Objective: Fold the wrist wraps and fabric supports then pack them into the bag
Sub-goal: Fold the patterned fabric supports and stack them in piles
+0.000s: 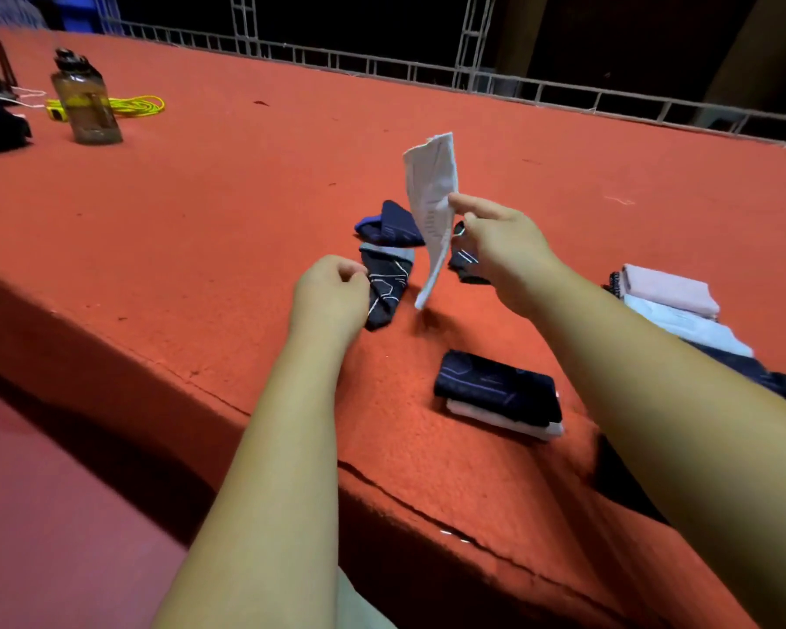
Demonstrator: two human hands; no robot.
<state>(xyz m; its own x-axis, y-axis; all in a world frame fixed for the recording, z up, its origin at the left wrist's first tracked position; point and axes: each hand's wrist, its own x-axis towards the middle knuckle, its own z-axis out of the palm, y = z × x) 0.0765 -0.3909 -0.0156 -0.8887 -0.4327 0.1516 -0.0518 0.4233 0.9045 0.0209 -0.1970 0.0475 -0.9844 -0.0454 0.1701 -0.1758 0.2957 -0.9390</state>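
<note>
Two forearms on record: left forearm from the lower centre of the frame, right forearm from the lower right, both bare to the frame edge. Left hand and right hand bare. Pale grey-beige garment at bottom centre, plain fabric, cut indeterminable

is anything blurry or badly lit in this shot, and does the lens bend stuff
Head view: the white cloth pinched in the right hand is smeared by motion; the red carpet is evenly lit, with a soft shadow under the cloth; beyond the railing all is near black; the wide lens bows the railing; the bottle far left looks soft.
</note>
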